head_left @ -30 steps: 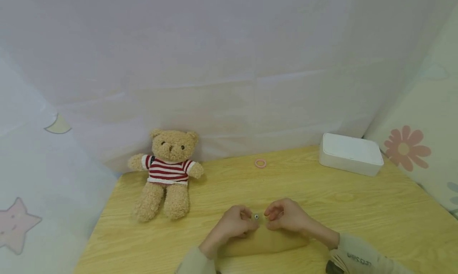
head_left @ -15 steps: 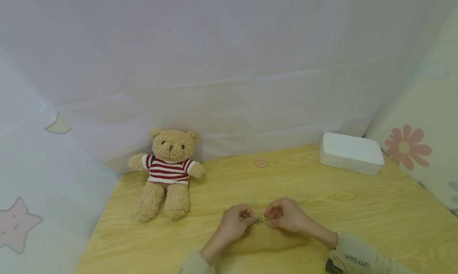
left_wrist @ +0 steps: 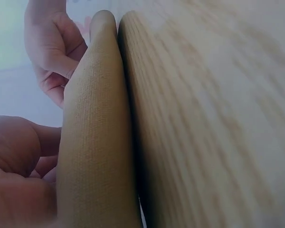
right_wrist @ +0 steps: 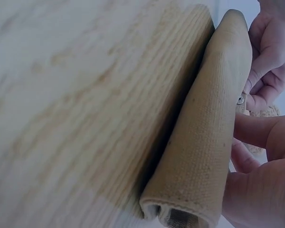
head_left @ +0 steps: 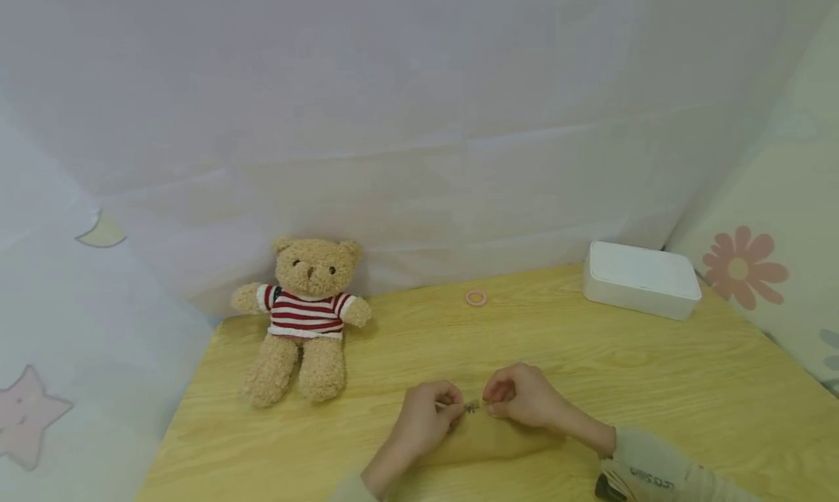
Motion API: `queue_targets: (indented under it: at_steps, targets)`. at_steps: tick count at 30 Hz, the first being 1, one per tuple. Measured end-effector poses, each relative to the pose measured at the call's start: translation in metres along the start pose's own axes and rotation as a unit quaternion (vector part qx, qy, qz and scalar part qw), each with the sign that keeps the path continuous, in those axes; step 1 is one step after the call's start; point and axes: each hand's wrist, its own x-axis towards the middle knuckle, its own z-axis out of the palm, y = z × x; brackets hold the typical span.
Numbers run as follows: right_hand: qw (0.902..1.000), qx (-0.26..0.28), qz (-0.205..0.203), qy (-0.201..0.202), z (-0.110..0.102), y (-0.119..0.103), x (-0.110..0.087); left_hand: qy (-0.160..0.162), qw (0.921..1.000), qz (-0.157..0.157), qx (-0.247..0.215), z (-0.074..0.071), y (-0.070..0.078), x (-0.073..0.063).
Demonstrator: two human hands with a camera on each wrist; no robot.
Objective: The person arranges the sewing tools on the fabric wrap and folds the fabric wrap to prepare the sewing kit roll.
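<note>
A folded, thick roll of tan woven cloth (head_left: 488, 444) lies on the wooden table near its front. At its upper edge a small metal snap button (head_left: 471, 407) shows between the two hands. My left hand (head_left: 422, 418) pinches the cloth right beside the snap; the right wrist view has its thumb and finger close to the snap (right_wrist: 240, 100). From the other side my right hand (head_left: 527, 396) pinches the same upper edge, a short gap away. The cloth hides parts of the fingertips in both wrist views. Its open, layered end (right_wrist: 180, 216) faces the right wrist camera.
A teddy bear (head_left: 308, 320) in a red-and-white striped sweater sits at the back left against the pale curtain (head_left: 419, 123). Behind the hands lies a pink ring (head_left: 475, 298). A white box (head_left: 642, 280) stands at the back right corner of the table (head_left: 655, 371).
The snap, face up and clear of the fingers a second ago, is now tilted and closer to my left fingertips. My left hand has shifted slightly; the right has barely moved.
</note>
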Motion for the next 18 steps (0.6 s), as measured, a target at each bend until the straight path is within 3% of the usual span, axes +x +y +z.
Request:
queue_targets:
  at_steps: [5,11,18]
  targets:
    - [1.0000,0.000,-0.003,0.000,0.0022,-0.0018,-0.0010,-0.008,0.9998,0.012,0.013,-0.0017,0.0010,-0.0044]
    - [0.9998,0.015,-0.004,0.011,0.0015,-0.0018,-0.0030,-0.017,0.9998,0.010,-0.010,-0.0016,0.0034,-0.0058]
    - [0.9979,0.029,-0.044,0.037,0.0089,-0.0085,-0.0064,-0.007,0.9998,0.004,-0.020,-0.0003,0.0024,-0.0071]
